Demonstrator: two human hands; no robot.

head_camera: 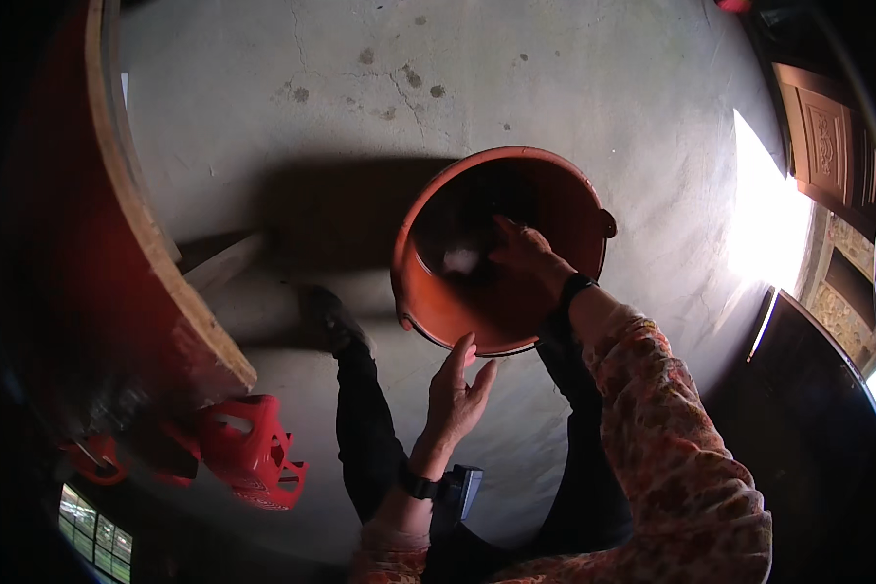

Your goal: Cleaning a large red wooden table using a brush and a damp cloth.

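Observation:
An orange-red plastic bucket (474, 336) stands on the concrete floor between and in front of my legs. My right hand (523, 244) reaches down inside it over the dark contents, where a pale patch shows; the shade there hides whether the fingers touch or hold anything. Just outside the near rim is my left hand (458, 394), with nothing in it, thumb and fingers apart. The bucket's thin handle lies along its near side. Both wrists wear dark bands.
A red-topped table with a wooden edge (168, 270) curves along the left. Below it is a red plastic chair or stool (252, 452). Bright light falls through a doorway at the right, beside a carved wooden door (825, 142). Cracked, spotted concrete floor (379, 73) lies beyond the bucket.

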